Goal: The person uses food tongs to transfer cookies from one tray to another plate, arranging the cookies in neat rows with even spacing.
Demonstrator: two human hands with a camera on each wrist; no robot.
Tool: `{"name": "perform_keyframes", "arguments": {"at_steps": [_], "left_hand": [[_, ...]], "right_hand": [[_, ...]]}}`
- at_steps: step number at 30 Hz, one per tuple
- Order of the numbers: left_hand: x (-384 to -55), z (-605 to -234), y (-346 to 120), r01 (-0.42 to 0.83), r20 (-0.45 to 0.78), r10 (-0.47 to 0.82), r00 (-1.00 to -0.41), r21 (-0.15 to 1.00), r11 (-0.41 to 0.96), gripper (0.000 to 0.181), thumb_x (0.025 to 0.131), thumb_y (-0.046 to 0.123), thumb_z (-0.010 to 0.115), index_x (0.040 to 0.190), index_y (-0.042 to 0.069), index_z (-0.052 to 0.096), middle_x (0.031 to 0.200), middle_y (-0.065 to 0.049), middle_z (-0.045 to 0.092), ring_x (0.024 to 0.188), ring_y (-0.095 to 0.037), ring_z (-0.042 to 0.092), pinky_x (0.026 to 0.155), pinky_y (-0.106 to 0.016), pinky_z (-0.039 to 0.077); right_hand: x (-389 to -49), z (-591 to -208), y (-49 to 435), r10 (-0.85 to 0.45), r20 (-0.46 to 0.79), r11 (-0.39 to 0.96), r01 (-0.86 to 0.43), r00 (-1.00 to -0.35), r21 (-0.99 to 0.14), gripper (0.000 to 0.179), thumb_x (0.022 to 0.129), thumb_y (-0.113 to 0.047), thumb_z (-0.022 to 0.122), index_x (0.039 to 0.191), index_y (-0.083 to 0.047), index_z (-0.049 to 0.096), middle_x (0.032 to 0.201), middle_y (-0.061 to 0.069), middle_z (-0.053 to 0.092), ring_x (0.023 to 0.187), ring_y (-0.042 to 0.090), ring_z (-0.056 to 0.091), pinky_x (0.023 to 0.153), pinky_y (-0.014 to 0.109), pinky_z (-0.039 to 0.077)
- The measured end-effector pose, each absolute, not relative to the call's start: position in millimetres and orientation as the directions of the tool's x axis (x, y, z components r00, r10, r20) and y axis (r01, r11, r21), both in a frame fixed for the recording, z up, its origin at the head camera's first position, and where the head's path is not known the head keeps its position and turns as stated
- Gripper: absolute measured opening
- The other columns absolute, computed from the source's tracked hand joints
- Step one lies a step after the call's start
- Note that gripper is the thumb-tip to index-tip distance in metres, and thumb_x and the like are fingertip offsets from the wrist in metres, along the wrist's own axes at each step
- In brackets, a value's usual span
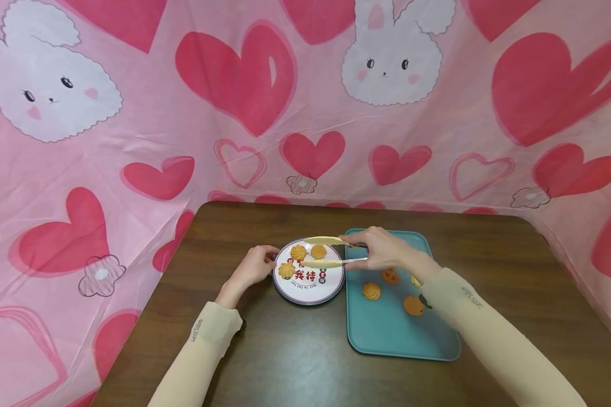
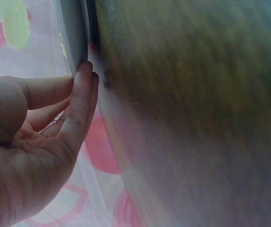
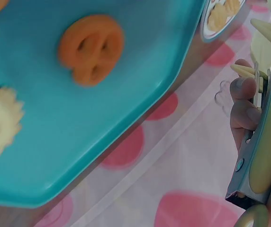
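My left hand (image 1: 253,265) pinches the left rim of a round white plate (image 1: 305,293) with a dark edge and red characters. In the left wrist view the thumb and fingers (image 2: 81,94) meet at the plate's edge. Three golden cookies lie on the plate, among them a swirled cookie (image 1: 298,252) and a flower-shaped cookie (image 1: 286,271). My right hand (image 1: 387,249) grips metal tongs (image 1: 326,264) with pale yellow tips. The tips are spread apart over the plate, with a round cookie (image 1: 318,252) between them in the head view.
Right of the plate lies a teal tray (image 1: 392,339) on the brown wooden table (image 1: 265,350). It bears several cookies, including a swirled one (image 1: 371,291), a pretzel-shaped one (image 3: 93,49) and a scalloped pale one (image 3: 0,123). A pink heart-and-rabbit cloth (image 1: 310,102) hangs behind.
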State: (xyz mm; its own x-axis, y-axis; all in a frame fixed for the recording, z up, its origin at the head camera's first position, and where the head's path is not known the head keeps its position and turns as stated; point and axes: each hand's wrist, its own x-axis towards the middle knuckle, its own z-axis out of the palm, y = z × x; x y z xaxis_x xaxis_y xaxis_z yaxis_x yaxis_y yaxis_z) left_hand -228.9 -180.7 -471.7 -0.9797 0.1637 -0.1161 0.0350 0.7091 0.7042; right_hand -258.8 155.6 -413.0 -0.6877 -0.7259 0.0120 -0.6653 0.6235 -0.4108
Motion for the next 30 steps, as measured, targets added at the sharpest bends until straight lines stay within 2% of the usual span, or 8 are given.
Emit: {"name": "perform_keyframes", "arguments": {"at_steps": [4, 7, 12, 18, 23, 30], "left_hand": [[-229, -472, -180, 0.031, -0.118, 0.158, -0.980, 0.701, 0.712, 0.032, 0.092, 0.000, 0.067, 0.124, 0.000, 0.066, 0.105, -0.014, 0.066, 0.085, -0.022, 0.061, 0.071, -0.033, 0.056], [-229, -472, -180, 0.024, -0.124, 0.155, -0.980, 0.702, 0.712, 0.033, 0.092, 0.001, 0.067, 0.125, 0.000, 0.066, 0.107, -0.014, 0.066, 0.086, -0.023, 0.061, 0.072, -0.033, 0.056], [-228, -471, -180, 0.020, -0.127, 0.154, -0.980, 0.704, 0.709, 0.033, 0.093, 0.001, 0.066, 0.126, 0.000, 0.065, 0.108, -0.015, 0.065, 0.087, -0.023, 0.061, 0.073, -0.033, 0.057], [-228, -471, -180, 0.023, -0.126, 0.158, -0.979, 0.706, 0.708, 0.033, 0.092, 0.001, 0.067, 0.125, 0.000, 0.066, 0.107, -0.015, 0.066, 0.086, -0.022, 0.062, 0.072, -0.033, 0.057], [-229, -471, -180, 0.030, -0.120, 0.162, -0.979, 0.705, 0.709, 0.032, 0.092, 0.000, 0.067, 0.124, 0.000, 0.066, 0.105, -0.014, 0.066, 0.085, -0.022, 0.062, 0.071, -0.032, 0.056], [-228, -471, -180, 0.027, -0.125, 0.162, -0.979, 0.707, 0.706, 0.033, 0.092, 0.000, 0.067, 0.125, -0.001, 0.065, 0.106, -0.014, 0.066, 0.085, -0.022, 0.062, 0.071, -0.032, 0.056]], "right_hand": [[-258, -412, 174, -0.700, 0.015, 0.646, -0.642, -0.714, -0.413, 0.072, 0.080, -0.047, 0.081, 0.139, -0.012, 0.060, 0.069, -0.015, 0.057, 0.042, 0.007, 0.031, 0.050, 0.028, 0.036], [-257, -412, 188, -0.683, 0.017, 0.661, -0.627, -0.731, -0.413, 0.073, 0.080, -0.047, 0.081, 0.139, -0.012, 0.060, 0.068, -0.011, 0.055, 0.043, 0.008, 0.030, 0.050, 0.028, 0.036], [-253, -414, 211, -0.652, 0.026, 0.686, -0.604, -0.758, -0.406, 0.074, 0.078, -0.047, 0.083, 0.139, -0.013, 0.060, 0.060, -0.005, 0.042, 0.043, 0.008, 0.028, 0.046, 0.026, 0.033], [-247, -419, 236, -0.631, 0.026, 0.709, -0.590, -0.775, -0.387, 0.075, 0.077, -0.049, 0.083, 0.139, -0.013, 0.061, 0.059, -0.008, 0.038, 0.045, 0.005, 0.028, 0.048, 0.025, 0.033], [-240, -421, 253, -0.608, 0.023, 0.731, -0.571, -0.794, -0.373, 0.074, 0.077, -0.046, 0.084, 0.139, -0.013, 0.060, 0.057, -0.010, 0.029, 0.047, 0.003, 0.022, 0.048, 0.026, 0.029], [-231, -426, 278, -0.580, 0.023, 0.744, -0.541, -0.815, -0.392, 0.073, 0.076, -0.041, 0.086, 0.138, -0.011, 0.061, 0.052, -0.012, 0.025, 0.044, 0.003, 0.022, 0.046, 0.025, 0.031]]}}
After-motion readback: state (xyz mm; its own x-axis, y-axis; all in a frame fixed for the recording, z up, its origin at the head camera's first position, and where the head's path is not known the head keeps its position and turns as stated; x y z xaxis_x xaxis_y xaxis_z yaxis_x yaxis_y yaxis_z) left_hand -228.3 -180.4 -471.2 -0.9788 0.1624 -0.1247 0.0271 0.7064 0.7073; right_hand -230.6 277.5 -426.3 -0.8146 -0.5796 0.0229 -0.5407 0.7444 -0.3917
